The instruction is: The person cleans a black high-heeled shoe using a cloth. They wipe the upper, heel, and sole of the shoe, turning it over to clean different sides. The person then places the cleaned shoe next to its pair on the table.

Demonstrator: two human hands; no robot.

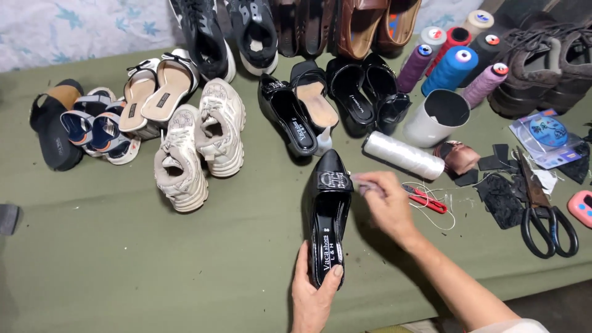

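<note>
Centrally, a black shoe [327, 216] is laid on the green worktop [123, 259], gripped at the heel by the left hand [314, 296]. Its buckle is being touched by the right hand [385, 200], whose fingers are pinched on something small and blurred. The job seems midway. Sneakers [197, 145], thread cones [450, 68] and scissors [546, 216] are spread around.

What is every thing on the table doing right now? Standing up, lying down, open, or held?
black pointed shoe: lying flat, heel held by left hand
right hand: fingers pinching something small at the shoe's buckle, too blurred to name
white thread spool: lying on its side
blue thread cone: upright
big black scissors: lying closed
red snips: lying flat
white cup: tipped, mouth open
beige sneakers: lying tilted together
</note>
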